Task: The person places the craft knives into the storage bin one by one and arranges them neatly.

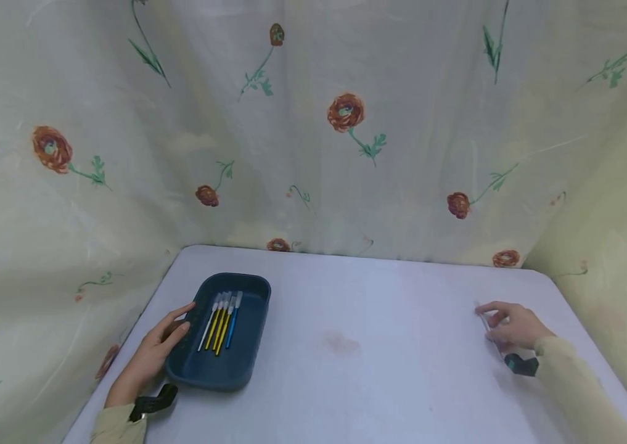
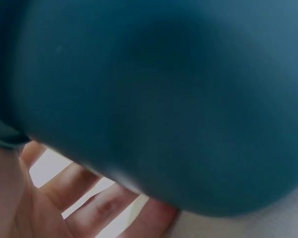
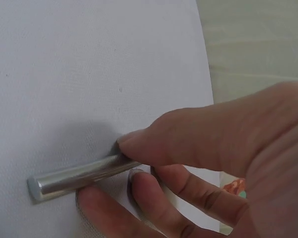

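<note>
A dark blue tray [image 1: 243, 364] stands at the left of the table. In it lie several slim paintbrushes [image 1: 220, 327] with silver, yellow and blue handles and pale capped tips. My left hand [image 1: 152, 354] holds the tray's left side, thumb over the rim; the left wrist view shows other fingers [image 2: 104, 206] against its outer wall. Far to the right, my right hand [image 1: 515, 327] pinches a slim silver paintbrush [image 3: 79, 176] between thumb and fingers, low over the table. Its pale far end shows faintly in the head view; the hand hides it in the right wrist view.
The white table [image 1: 346, 382] has a faint stain near its middle. A flower-printed curtain [image 1: 313, 154] hangs behind the back edge and along both sides. The table's right edge runs close by my right hand.
</note>
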Available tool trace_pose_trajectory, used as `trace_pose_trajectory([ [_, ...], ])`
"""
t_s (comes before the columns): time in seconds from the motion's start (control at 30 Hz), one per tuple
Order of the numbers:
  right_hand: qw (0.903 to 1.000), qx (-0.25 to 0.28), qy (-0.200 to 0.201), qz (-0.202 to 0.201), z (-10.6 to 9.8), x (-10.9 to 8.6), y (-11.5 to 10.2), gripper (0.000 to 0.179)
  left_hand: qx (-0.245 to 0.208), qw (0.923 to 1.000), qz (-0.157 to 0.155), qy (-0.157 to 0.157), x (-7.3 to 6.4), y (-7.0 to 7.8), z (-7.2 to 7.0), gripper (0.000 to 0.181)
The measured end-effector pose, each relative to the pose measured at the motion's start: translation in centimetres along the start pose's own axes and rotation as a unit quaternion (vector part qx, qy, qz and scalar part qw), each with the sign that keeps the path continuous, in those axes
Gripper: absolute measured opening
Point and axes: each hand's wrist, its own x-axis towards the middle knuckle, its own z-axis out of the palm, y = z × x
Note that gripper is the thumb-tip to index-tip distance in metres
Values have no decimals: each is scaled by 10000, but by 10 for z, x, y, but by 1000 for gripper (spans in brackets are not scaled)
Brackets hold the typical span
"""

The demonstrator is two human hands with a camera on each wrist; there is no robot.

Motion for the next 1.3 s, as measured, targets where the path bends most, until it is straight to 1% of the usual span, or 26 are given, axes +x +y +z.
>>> trace_pose_trajectory([
  [0.1, 9999, -97, -3, 50, 0, 0, -1, 54, 25, 10000, -66, -24, -1, 0, 1, 58],
  [0.3, 9996, -265, -25, 72, -3, 2, -5, 50, 12, 10000, -75, 9, 0, -1, 0, 56],
  [0.43, 9996, -214, -93, 145, -4, 1, -9, 50, 29, 10000, -41, -6, 2, -2, -1, 56],
  [0.6, 9996, -176, -85, 183, -4, 0, -10, 51, 11, 9999, -113, 19, 3, -1, -1, 57],
  [0.77, 9999, -90, -62, 128, -1, 0, -7, 51, 7, 9998, -173, 24, 4, -2, 0, 57],
  [0.87, 10000, 5, -57, -17, 1, -1, -8, 52, 0, 9998, -199, 18, 4, -3, 1, 57],
  [0.97, 9997, 155, -29, -190, 3, -4, -16, 53, -26, 9997, -233, 29, 3, -3, 1, 57],
  [1.07, 9989, 289, -47, -359, 6, -9, -28, 52, -18, 9997, -236, 29, 3, -3, 2, 57],
  [1.17, 9981, 485, -30, -385, 9, -13, -44, 53, 10, 9998, -218, 38, 2, -3, 2, 58],
  [1.3, 9960, 761, -22, -468, 14, -16, -62, 54, -5, 9996, -285, 8, 2, -2, 1, 59],
])
